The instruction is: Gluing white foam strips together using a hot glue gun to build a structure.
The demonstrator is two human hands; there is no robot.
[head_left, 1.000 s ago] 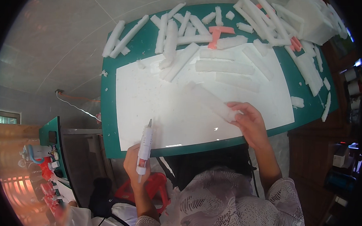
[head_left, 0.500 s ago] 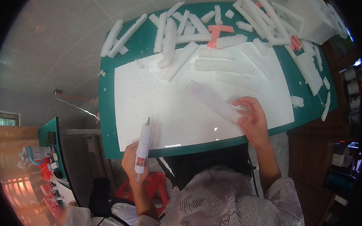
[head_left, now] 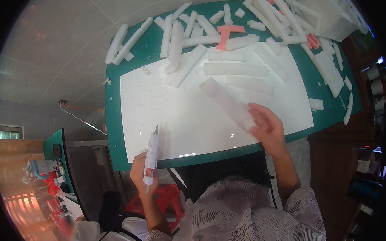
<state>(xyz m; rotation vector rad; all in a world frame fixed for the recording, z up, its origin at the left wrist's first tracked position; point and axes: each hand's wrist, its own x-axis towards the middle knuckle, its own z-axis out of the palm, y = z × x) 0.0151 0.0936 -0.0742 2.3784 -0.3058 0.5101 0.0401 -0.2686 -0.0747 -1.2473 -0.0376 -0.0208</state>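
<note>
A craft workroom, by its green worktable [head_left: 112,117], scattered white foam-like strips [head_left: 236,70] and white nozzled tool [head_left: 152,149].

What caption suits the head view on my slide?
Left hand holding a white glue gun, right hand at one end of a pale strip, at a green table.

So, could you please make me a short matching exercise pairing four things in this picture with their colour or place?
Column one:
1. nozzled tool
2. stool
3. tabletop
4. sheet

Column two:
A. green
B. white, lying on the tabletop
C. in the left hand
D. red

Right pairs: 1-C, 2-D, 3-A, 4-B.
</note>
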